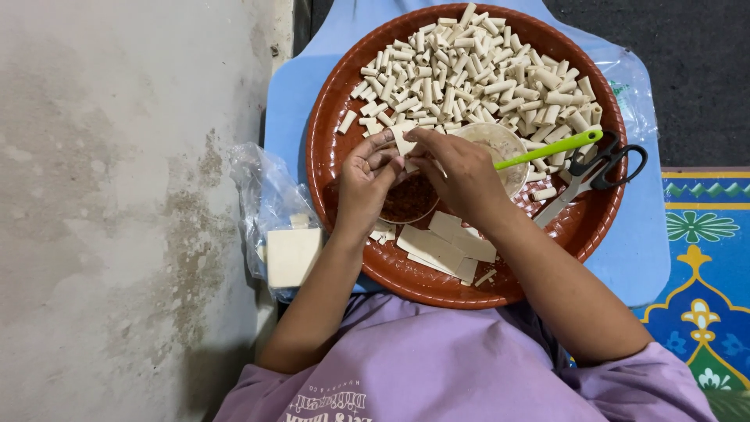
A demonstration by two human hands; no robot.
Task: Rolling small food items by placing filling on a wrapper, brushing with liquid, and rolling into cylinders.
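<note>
**Both hands on one pale wrapper**

While flat cream pastry sheets (pixel 445 242) lie nearest on the round brown tray (pixel 336 148), the left hand (pixel 369 181) and right hand (pixel 457 168) pinch a small pale square wrapper (pixel 403 141) above the red filling bowl (pixel 408 199); rolled cream tubes (pixel 469 66) heap beyond.

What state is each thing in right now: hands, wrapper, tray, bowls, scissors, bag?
Left hand: pinching a small wrapper.
Right hand: pinching the same wrapper.
Wrapper: held between both hands, above the bowl.
Red filling bowl: partly hidden by the hands.
Pale bowl: holds a green-handled tool.
Rolls: piled on the tray's far side.
Flat sheets: stacked, unrolled.
Scissors: lying on the tray, untouched.
Tray: round, brown.
Plastic bag: open.
</note>
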